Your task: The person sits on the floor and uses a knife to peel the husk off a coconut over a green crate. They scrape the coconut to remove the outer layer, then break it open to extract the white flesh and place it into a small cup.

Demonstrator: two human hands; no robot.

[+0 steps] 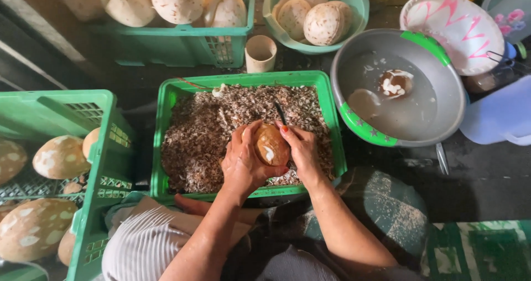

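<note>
Dark ground is crowded with green crates; at the centre, a green crate filled with brown shavings is seen. Above it a brown, rounded coconut kernel, partly peeled with a pale patch, is gripped by the left hand at 9 o'clock. At 3 o'clock the right hand is clenched around a dark blade. At 2 o'clock, peeled kernels are floated in a metal basin.

One head-worn camera looks steeply down, close over the green crate
</note>
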